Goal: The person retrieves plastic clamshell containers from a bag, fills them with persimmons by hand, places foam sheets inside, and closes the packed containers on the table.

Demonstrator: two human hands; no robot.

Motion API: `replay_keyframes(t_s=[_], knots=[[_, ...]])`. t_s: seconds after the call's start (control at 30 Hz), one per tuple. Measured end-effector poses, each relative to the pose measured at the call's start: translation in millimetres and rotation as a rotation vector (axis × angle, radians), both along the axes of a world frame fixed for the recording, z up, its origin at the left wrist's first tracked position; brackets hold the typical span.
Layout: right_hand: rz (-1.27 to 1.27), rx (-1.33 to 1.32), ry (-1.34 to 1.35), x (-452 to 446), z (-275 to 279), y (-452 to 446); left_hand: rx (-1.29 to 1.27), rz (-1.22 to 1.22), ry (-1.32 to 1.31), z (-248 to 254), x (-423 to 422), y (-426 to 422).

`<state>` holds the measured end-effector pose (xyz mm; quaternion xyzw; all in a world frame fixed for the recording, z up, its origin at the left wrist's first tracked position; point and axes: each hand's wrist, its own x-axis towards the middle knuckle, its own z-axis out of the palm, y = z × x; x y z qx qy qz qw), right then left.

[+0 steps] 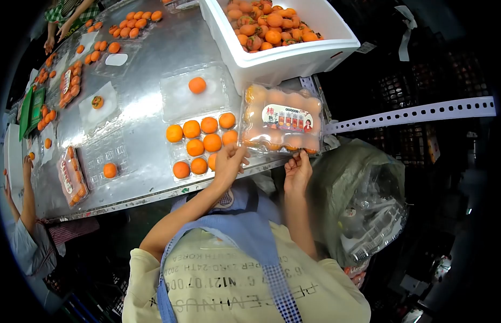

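A closed clear plastic box of persimmons (261, 132) with a printed label sits at the table edge in front of me. My right hand (298, 171) has its fingers closed on the near edge of this box. My left hand (230, 165) is by the box's near left corner, its fingers loosely bent and apart, with nothing visible in them. Whether those fingertips touch the box I cannot tell. Under and beside my left hand is an open clear tray of persimmons (198, 146), partly hidden by the hand. A single persimmon (197, 85) lies in the tray's raised lid (169, 99).
A white foam box (293, 62) heaped with loose persimmons stands at the back right. More packs (72, 176) and loose persimmons (110, 170) spread leftward on the metal table (148, 64). Other people's arms (28, 196) reach in at left. A plastic bag (342, 188) hangs right.
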<state>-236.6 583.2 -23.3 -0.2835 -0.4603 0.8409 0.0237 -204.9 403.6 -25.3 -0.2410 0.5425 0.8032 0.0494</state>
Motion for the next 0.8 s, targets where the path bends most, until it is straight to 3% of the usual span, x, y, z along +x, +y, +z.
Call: replay_keyframes(t_s=[0.33,0.43,0.63,0.8], knots=[[0.021,0.008,0.045,0.5,-8.8,2.4,0.069,0.14,0.049,-5.6,-1.0,10.2],[0.027,0.007,0.054,0.4,-9.0,2.3,0.042,0.13,0.02,-4.8,-1.3,9.2],[0.074,0.011,0.053,-0.5,-0.3,4.0,0.258,-0.059,-0.045,-1.2,1.7,-13.4],[0.106,0.044,0.062,-1.0,0.0,7.1,0.181,-0.074,-0.067,1.2,-0.2,-16.5]])
